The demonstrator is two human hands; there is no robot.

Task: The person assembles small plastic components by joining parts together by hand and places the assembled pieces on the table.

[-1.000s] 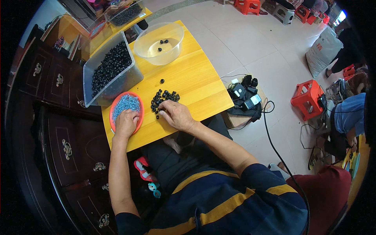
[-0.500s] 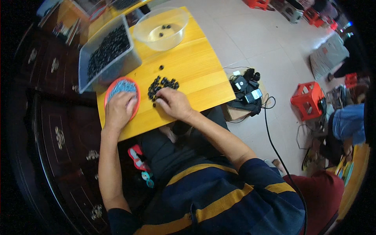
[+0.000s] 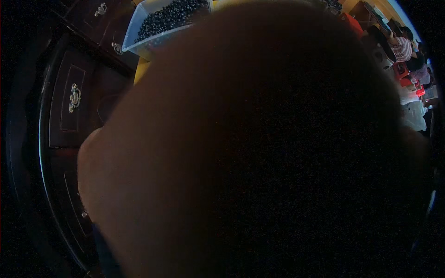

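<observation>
A large dark blurred shape, very close to the lens, fills most of the frame; which hand it is, and how the hands are set, cannot be told. At the top left, a clear plastic bin (image 3: 139, 28) of small black beads (image 3: 171, 14) shows beside a dark wooden cabinet (image 3: 65, 116) with brass handles.

A blurred shape (image 3: 259, 153) is filling the middle, with a bin (image 3: 139, 28) of beads (image 3: 171, 14) lying behind it and drawers (image 3: 69, 106) standing left.
</observation>
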